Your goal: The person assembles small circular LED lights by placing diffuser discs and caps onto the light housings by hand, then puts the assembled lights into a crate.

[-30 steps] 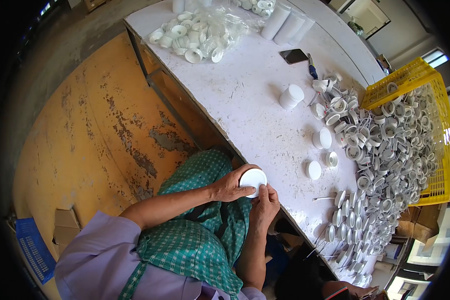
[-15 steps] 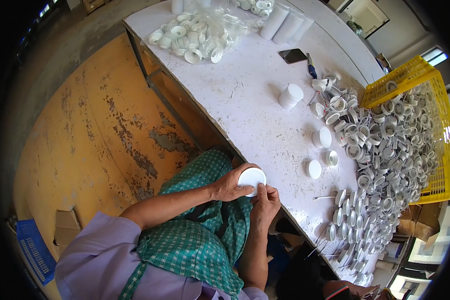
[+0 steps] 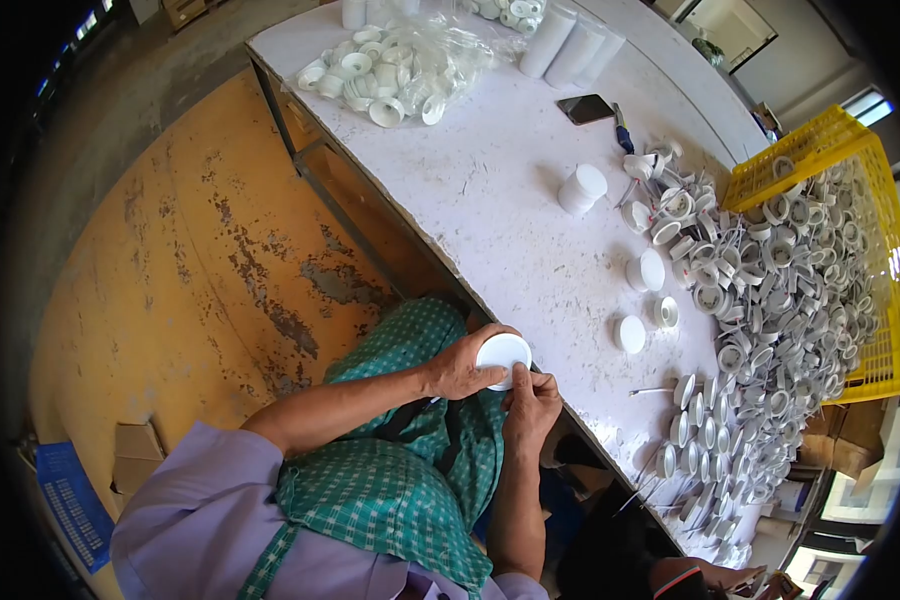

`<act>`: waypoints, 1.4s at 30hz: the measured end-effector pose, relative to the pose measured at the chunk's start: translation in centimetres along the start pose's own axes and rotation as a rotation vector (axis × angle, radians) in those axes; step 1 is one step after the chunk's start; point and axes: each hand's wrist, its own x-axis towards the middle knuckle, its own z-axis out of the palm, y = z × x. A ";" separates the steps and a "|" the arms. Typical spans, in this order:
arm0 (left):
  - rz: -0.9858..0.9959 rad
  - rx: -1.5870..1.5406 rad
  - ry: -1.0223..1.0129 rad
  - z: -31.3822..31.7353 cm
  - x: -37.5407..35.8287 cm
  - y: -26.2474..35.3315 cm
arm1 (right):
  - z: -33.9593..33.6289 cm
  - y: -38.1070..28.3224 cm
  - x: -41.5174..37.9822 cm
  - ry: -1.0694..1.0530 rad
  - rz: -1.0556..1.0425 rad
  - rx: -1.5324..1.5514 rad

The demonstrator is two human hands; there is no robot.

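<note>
No brand, label or legible writing is being shown on anything in view. A round white plastic cap (image 3: pixel 503 358), smooth and flat-faced, is being held just off the near edge of the long white speckled worktop (image 3: pixel 490 190), above a lap covered by a green checked apron (image 3: pixel 390 480). The left hand (image 3: pixel 462 366) is being curled around the cap's rim, gripping it from the side; the right hand (image 3: pixel 530 405) is being pressed against the cap's lower edge with its fingertips bent inward, closed onto the cap.

On the worktop, three short white cylindrical plastic tubs (image 3: pixel 642 300) are being kept well apart from the hands, with a fourth white tub (image 3: pixel 582 188) standing farther off. A loose heap of white ring-shaped plastic fittings with thin metal wires (image 3: pixel 770 320) is spilling from a tipped yellow lattice plastic crate (image 3: pixel 850 200). A clear crinkled plastic bag of white rings (image 3: pixel 390 65) is lying at the far end, near a dark flat phone (image 3: pixel 585 108), whose screen is showing nothing readable. The floor beneath is worn ochre with peeling patches (image 3: pixel 200 280).
</note>
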 end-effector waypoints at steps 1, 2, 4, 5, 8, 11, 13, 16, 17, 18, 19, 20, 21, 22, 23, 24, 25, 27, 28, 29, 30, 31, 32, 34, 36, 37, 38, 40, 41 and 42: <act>-0.015 -0.001 0.001 0.0 0.0 0.0 | 0.0 0.0 0.0 0.001 0.002 0.001; -0.017 0.001 0.001 0.0 -0.1 0.1 | 0.1 0.1 0.0 0.001 -0.006 -0.009; -0.015 -0.025 0.015 0.0 -0.1 0.2 | 0.1 0.1 0.0 0.002 -0.012 -0.018; -0.018 -0.025 0.015 0.0 -0.1 0.0 | 0.1 0.1 0.1 -0.014 -0.008 -0.030; 0.010 -0.058 0.001 -0.2 0.0 -0.5 | -0.1 0.4 0.2 -0.037 0.006 -0.037; -0.016 -0.064 -0.012 -0.3 0.0 -0.6 | 0.0 0.4 0.1 -0.038 0.018 -0.033; -0.068 -0.146 -0.042 -0.5 0.1 -1.3 | 0.1 0.3 0.1 -0.034 0.025 -0.030; -0.069 -0.174 -0.039 -0.6 0.1 -1.0 | 0.5 -0.2 -0.1 -0.023 -0.005 -0.033; -0.068 -0.172 -0.036 -0.7 0.2 -0.9 | 0.7 -0.5 -0.1 -0.004 -0.015 -0.029; -0.125 -0.237 -0.050 -0.9 0.2 -0.8 | 0.9 -0.6 -0.1 0.013 -0.025 -0.025; -0.182 -0.303 -0.063 -1.0 0.2 -0.6 | 1.1 -0.6 -0.1 0.008 -0.025 -0.025; -0.181 -0.301 -0.057 -1.0 0.2 -0.3 | 1.2 -0.6 -0.2 0.014 -0.027 -0.023; -0.188 -0.321 -0.035 -0.9 0.2 -0.1 | 1.3 -0.5 -0.2 0.020 -0.029 -0.021; -0.195 -0.341 -0.012 -0.9 0.2 0.1 | 1.3 -0.4 -0.2 0.015 -0.027 -0.020; -0.196 -0.341 -0.008 -0.9 0.2 0.3 | 1.2 -0.2 -0.2 0.002 -0.022 -0.004; -0.181 -0.308 -0.003 -1.0 0.2 0.3 | 1.2 -0.1 -0.2 -0.010 -0.017 0.013; -0.166 -0.276 0.000 -1.0 0.2 0.4 | 1.3 0.0 -0.3 -0.012 -0.016 0.013; -0.156 -0.250 0.001 -1.1 0.2 0.5 | 1.4 0.0 -0.3 -0.004 -0.014 0.014; -0.147 -0.224 0.000 -1.1 0.1 0.5 | 1.5 -0.1 -0.3 -0.004 -0.014 0.014; -0.147 -0.224 0.000 -1.2 0.1 0.3 | 1.7 -0.2 -0.3 -0.007 -0.009 0.022; -0.137 -0.239 -0.008 -1.2 0.1 0.0 | 1.8 -0.3 -0.2 -0.009 -0.005 0.029; -0.128 -0.254 -0.016 -1.3 0.1 -0.2 | 1.9 -0.4 -0.2 -0.008 -0.005 0.029; -0.128 -0.255 -0.016 -1.4 0.1 -0.1 | 2.0 -0.4 -0.2 -0.001 -0.010 0.029; -0.144 -0.238 -0.024 -1.5 0.1 -0.1 | 2.2 -0.2 -0.2 0.004 -0.014 0.028; -0.158 -0.283 -0.013 -1.6 0.0 -0.4 | 2.3 0.0 -0.1 0.008 -0.033 0.000; -0.172 -0.329 -0.005 -1.5 -0.1 -0.5 | 2.3 0.0 -0.1 0.008 -0.033 0.000; -0.171 -0.329 -0.004 -1.5 -0.1 -0.4 | 2.3 -0.1 -0.1 -0.010 -0.004 0.020; -0.238 -0.417 0.051 -1.6 -0.3 -0.1 | 2.4 -0.3 -0.1 -0.041 0.025 0.037; -0.235 -0.416 0.065 -2.1 -0.5 0.0 | 1.9 -0.5 -0.1 -0.022 -0.003 0.036; -0.236 -0.466 0.030 -2.7 -0.7 0.1 | 1.5 -0.8 -0.1 -0.007 -0.029 0.035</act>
